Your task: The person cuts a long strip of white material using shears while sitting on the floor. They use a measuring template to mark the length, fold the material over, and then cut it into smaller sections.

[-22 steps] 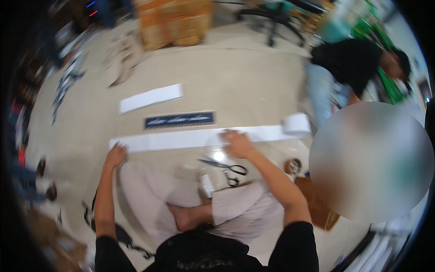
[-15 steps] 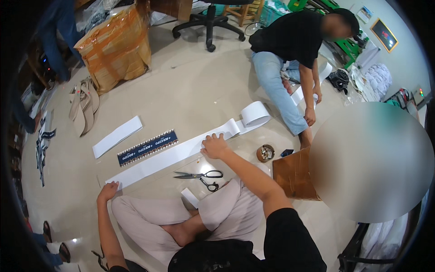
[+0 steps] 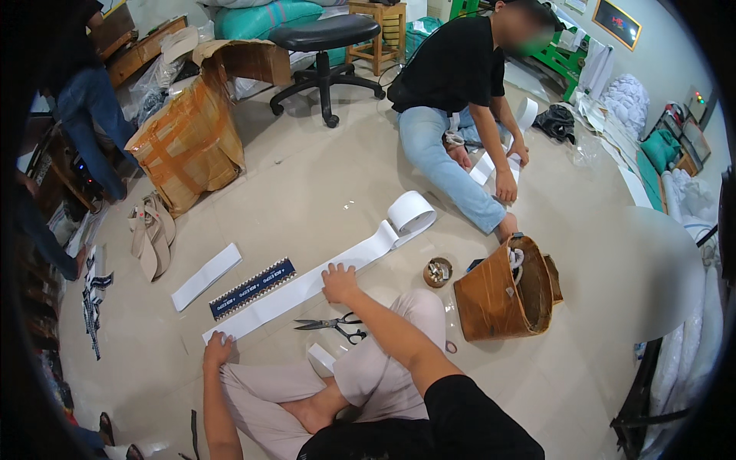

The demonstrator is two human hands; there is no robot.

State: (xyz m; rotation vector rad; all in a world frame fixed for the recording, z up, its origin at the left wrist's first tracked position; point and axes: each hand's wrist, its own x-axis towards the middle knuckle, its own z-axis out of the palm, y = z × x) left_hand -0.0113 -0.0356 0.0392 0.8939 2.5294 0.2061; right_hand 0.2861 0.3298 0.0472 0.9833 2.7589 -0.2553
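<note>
A long white strip (image 3: 287, 294) lies diagonally across the floor, running up to its loose roll (image 3: 412, 211). My left hand (image 3: 218, 349) pinches its lower left end with bent fingers. My right hand (image 3: 338, 282) rests on the strip farther along, fingers spread and nothing gripped. Alongside, on the far side, lie a dark blue patterned band (image 3: 251, 287) with white print and a short white strip (image 3: 206, 277). Black-handled scissors (image 3: 331, 323) rest just below my right hand, with a small white piece (image 3: 321, 357) near my crossed legs.
A co-worker (image 3: 445, 61) sits ahead right, handling white tape (image 3: 483, 165). A brown cardboard container (image 3: 491, 307) and round tin (image 3: 437, 272) stand beside my right knee. A taped carton (image 3: 188, 146), wheeled stool (image 3: 326, 42), beige straps (image 3: 153, 241) and other people's legs (image 3: 100, 123) surround the floor.
The view has swung, bringing the cardboard container and more of the room into sight. Both my hands stay on the long strip. The co-worker's hands remain low at their tape.
</note>
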